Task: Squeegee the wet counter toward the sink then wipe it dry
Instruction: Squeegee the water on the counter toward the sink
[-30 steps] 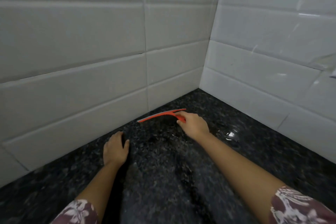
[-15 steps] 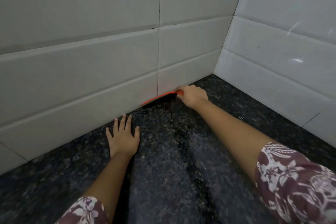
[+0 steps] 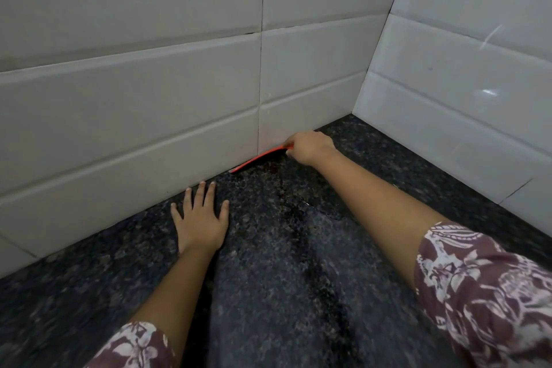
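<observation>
A thin red squeegee (image 3: 257, 159) lies along the foot of the tiled back wall, its blade on the dark speckled granite counter (image 3: 283, 293). My right hand (image 3: 309, 146) is shut on the squeegee's right end, close to the wall. My left hand (image 3: 200, 218) rests flat on the counter with fingers spread, fingertips near the wall, to the left of the squeegee. A darker wet streak runs down the counter from the squeegee toward me. No sink is in view.
White tiled walls (image 3: 134, 104) meet in a corner at the upper right (image 3: 370, 69), closing off the counter at the back and right. The granite extends toward me and to the left.
My right hand has pushed the squeegee back from the open counter to the base of the wall. My left hand opened from curled to flat with fingers spread.
</observation>
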